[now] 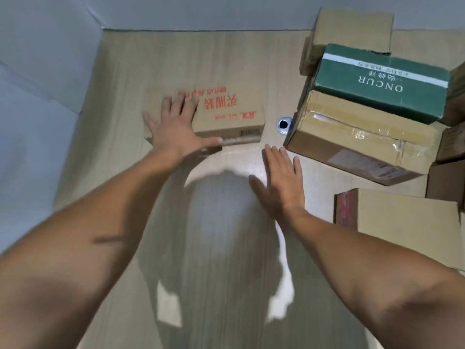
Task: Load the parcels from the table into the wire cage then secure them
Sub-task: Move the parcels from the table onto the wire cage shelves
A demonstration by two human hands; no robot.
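A small brown parcel with red print (226,114) lies on the light wooden table (191,59). My left hand (176,127) rests flat on the parcel's left part, fingers spread and straight, thumb along its near edge. Just right of the parcel and nearer to me, my right hand (279,180) hovers over the table, fingers straight, holding nothing. To the right sit a large taped brown parcel (357,144), a green box marked ONCUR (382,81) and a brown box behind it (352,28). No wire cage is in view.
A round metal cable grommet (284,125) is set in the table between the small parcel and the taped one. Another brown box with a red side (402,222) stands at the near right, with more boxes at the right edge (453,144). White walls bound the table at the back and left.
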